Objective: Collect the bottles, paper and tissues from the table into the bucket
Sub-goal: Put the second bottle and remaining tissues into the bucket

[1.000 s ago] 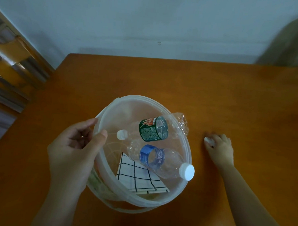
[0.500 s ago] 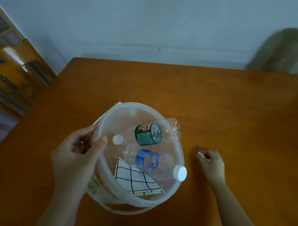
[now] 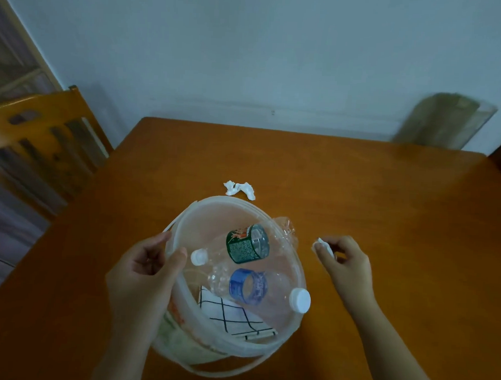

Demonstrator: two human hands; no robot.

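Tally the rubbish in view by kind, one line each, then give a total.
Bottles: 2, green-label bottle and blue-label bottle, both in the bucket
Grid-patterned paper: 1, in the bucket
Tissues: 2, tissue on the table and tissue in the right hand
Total: 5

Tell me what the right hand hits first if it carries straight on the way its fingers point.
Probably the bucket: the right hand, pinching a tissue scrap, points left toward the rim, where the green-label bottle's crumpled base overhangs. Depth is uncertain.

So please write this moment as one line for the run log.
left hand: grips bucket rim | right hand: pinches tissue | crumpled tissue: on table | two bottles, paper: in bucket
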